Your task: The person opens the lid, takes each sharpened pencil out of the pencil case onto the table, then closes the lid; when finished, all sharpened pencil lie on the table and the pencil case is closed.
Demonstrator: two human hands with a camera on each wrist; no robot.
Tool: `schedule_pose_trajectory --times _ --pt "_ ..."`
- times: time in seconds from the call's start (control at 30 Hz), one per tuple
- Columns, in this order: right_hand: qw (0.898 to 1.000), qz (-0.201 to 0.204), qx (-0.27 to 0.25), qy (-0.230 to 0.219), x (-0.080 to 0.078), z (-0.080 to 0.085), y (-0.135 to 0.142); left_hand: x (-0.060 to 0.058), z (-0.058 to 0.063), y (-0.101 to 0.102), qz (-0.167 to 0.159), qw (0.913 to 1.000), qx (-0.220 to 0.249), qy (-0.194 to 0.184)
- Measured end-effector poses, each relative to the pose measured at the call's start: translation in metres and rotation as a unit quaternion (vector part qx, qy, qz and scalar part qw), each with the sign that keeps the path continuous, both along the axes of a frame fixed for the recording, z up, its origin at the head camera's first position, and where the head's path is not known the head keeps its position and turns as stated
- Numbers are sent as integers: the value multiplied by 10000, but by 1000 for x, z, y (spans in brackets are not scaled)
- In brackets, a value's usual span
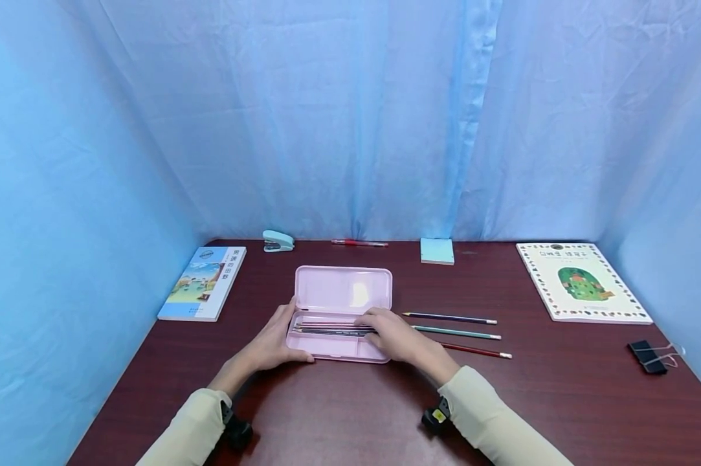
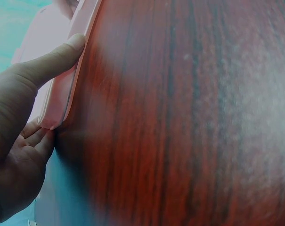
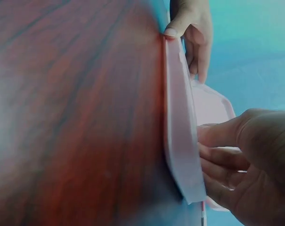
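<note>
A pink pencil case (image 1: 343,288) lies with its lid tipped back on the table. Several pencils (image 1: 327,330) lie lengthwise in its tray, their right ends hidden under my right hand. My left hand (image 1: 273,340) holds the case's left end, thumb along the front wall and fingers round the side. Reaching over the front wall, my right hand (image 1: 399,335) has its thumb and fingers around the pencils' right ends; in the right wrist view the fingers (image 3: 222,157) bend down inside the case. Right of the case lie a dark pencil (image 1: 449,318), a green pencil (image 1: 461,332) and a red pencil (image 1: 478,350).
At the back are a mint stapler (image 1: 278,241), a red pen (image 1: 358,243) and a light blue notepad (image 1: 437,251). One book (image 1: 203,283) lies at left, another book (image 1: 584,283) at right, near a black binder clip (image 1: 647,357). Blue curtains (image 1: 327,129) enclose the table.
</note>
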State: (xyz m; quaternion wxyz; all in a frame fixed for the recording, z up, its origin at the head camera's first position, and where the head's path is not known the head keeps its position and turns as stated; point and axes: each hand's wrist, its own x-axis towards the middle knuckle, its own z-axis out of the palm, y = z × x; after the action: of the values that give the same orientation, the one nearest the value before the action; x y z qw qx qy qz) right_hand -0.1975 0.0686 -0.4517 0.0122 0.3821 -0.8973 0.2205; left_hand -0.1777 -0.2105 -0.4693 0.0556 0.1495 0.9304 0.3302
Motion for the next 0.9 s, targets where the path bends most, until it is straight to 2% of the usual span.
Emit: schedule_pose_trajectory --times 0.3,0.5,0.9 --pt "9990 91 395 -172 -2 7 -4 0 -2 -1 -5 10000 60 43" --pt "9981 1 501 -347 0 7 -3 0 -1 0 19 10000 68 46" --pt "9995 -156 -109 -266 -2 2 -4 0 -2 0 -47 9998 26 178"
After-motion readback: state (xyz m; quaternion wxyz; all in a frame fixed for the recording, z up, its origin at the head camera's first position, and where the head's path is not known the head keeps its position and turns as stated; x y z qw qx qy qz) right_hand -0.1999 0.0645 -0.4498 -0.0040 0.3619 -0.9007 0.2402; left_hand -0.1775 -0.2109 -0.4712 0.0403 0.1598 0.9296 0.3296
